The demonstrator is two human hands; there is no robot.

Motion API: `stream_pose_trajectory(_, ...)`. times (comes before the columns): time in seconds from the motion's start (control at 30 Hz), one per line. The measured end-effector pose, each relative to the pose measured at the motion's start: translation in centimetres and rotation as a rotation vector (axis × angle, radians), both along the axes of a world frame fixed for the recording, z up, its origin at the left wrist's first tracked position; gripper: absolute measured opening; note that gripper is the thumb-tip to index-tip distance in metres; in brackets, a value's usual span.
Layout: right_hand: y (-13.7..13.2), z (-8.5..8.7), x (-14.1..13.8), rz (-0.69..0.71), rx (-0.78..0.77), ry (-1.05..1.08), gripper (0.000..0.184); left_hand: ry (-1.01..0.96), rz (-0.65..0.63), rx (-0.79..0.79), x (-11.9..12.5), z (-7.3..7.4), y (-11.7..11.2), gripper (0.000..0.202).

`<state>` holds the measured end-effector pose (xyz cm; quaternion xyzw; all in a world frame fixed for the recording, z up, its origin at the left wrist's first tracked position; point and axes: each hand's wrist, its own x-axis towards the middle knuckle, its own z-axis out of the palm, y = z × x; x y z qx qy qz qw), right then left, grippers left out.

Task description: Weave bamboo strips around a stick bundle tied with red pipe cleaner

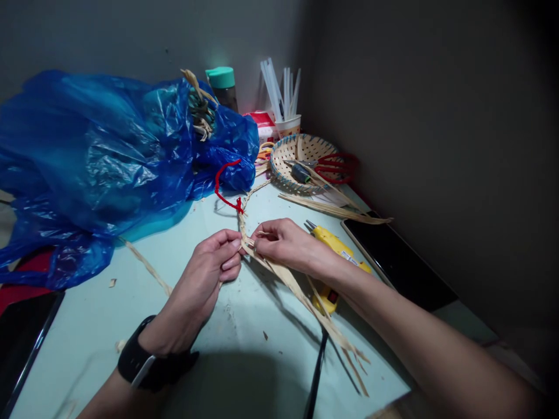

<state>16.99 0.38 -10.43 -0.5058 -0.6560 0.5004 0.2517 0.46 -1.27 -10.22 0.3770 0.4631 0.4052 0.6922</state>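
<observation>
A braid of dried, straw-coloured husk strips (pixel 243 224) runs up the middle of the table, with a red pipe-cleaner-like cord (pixel 225 198) tied round it near the top. My left hand (pixel 220 256) pinches the braid's lower end between thumb and fingers. Close beside it, my right hand (pixel 283 241) is closed on the husk strands where they leave the braid. Loose husk strips (pixel 301 294) trail from there toward the lower right, under my right forearm. A black watch (pixel 144 355) is on my left wrist.
A blue plastic bag (pixel 131 145) bulges at the left. Behind my hands stands a woven basket (pixel 279 169) with red-handled scissors (pixel 338 169). A yellow glue gun (pixel 334 241) lies by my right forearm, beside a dark phone or tablet (pixel 397 262). White glue sticks (pixel 279 93) fill a cup.
</observation>
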Motion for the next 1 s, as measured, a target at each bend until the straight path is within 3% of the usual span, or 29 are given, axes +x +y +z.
stream_pose_trajectory(0.27, -0.4, 1.8, 0.8, 0.059, 0.160, -0.141, 0.022, 0.098, 0.031, 0.017, 0.0, 0.0, 0.1, 0.011)
stream_pose_trajectory(0.53, -0.1, 1.6, 1.4, 0.135, 0.110, -0.062, 0.021, 0.122, 0.037, 0.036, 0.0, 0.1, -0.2, 0.016)
stream_pose_trajectory(1.0, -0.6, 2.5, 1.6, 0.018, 0.208, -0.211, 0.021, 0.169, 0.013, 0.028, -0.2, 0.0, 0.0, 0.011)
